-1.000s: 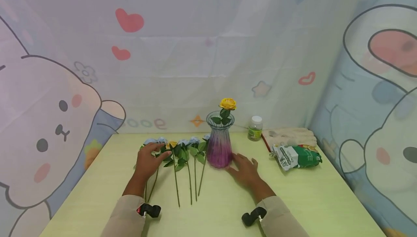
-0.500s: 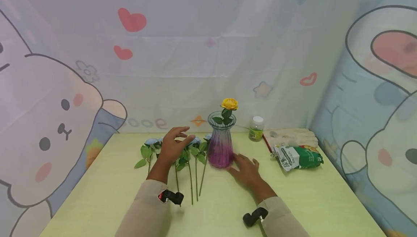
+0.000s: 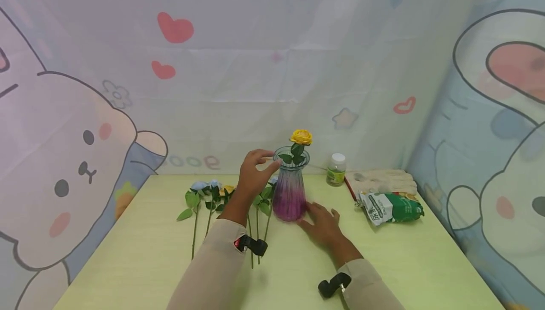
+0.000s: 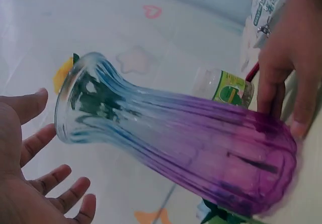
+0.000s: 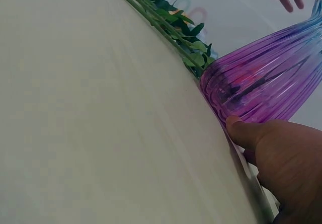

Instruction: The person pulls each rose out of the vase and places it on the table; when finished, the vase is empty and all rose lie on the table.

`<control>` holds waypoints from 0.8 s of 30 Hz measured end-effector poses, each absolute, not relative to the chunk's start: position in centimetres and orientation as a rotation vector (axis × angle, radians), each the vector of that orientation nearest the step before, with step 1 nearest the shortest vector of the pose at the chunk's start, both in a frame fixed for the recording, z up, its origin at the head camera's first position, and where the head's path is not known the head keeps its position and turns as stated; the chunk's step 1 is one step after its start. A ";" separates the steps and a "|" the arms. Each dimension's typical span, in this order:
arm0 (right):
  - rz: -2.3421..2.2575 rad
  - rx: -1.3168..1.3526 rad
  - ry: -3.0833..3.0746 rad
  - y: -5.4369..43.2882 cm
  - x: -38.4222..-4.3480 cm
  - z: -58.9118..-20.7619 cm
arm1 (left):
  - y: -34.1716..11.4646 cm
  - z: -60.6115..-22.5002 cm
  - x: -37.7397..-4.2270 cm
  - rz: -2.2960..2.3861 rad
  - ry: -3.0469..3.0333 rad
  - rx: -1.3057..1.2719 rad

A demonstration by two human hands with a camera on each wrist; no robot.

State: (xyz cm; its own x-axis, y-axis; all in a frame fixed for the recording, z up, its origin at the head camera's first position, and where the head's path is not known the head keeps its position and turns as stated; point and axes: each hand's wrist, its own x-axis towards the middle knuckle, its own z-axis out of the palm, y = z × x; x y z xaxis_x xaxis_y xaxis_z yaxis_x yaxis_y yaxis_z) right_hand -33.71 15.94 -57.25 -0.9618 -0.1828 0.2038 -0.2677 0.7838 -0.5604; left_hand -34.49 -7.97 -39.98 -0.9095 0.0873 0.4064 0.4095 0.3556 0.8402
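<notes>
One ribbed glass vase [image 3: 290, 188] — clear at the flared rim, shading to purple at the base — stands upright near the middle of the pale green surface [image 3: 396, 258], with a single yellow rose [image 3: 301, 137] rising from its mouth. Both hands attend it.

The right hand [image 3: 322, 223] lies low at the vase's foot, fingers extended, their tips touching the purple base on its right side. Its grip is not closed round anything; it rests on the surface and steadies the base.

The left hand [image 3: 254, 174] is raised beside the rim on the vase's left, palm turned toward the glass, fingers [image 4: 59, 177] spread and relaxed. The left wrist view shows a gap between palm and rim, so this hand holds nothing and is not yet in contact.

Judgement: to take hold well, the left hand should close on the narrow neck below the flare rather than on the rim itself, while the right hand keeps the base from sliding. The vase looks top-heavy with a tall stem inside and could tip if pushed at the lip.

Further out, loose blue-headed roses [image 3: 207, 191] lie in a row left of the vase, stems toward the person. A small white-capped bottle [image 3: 336, 169] and a green packet [image 3: 391, 207] sit to the right.
</notes>
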 end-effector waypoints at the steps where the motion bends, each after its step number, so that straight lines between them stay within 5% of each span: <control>1: 0.916 0.360 -2.834 15.9 -33.7 -57.3 | -7.7 -39.7 -34.6 -1.569 -2.336 -0.437; 24: 0.909 0.375 -2.824 15.9 -33.7 -57.3 | -2.4 -34.1 -37.3 -1.243 -2.774 0.082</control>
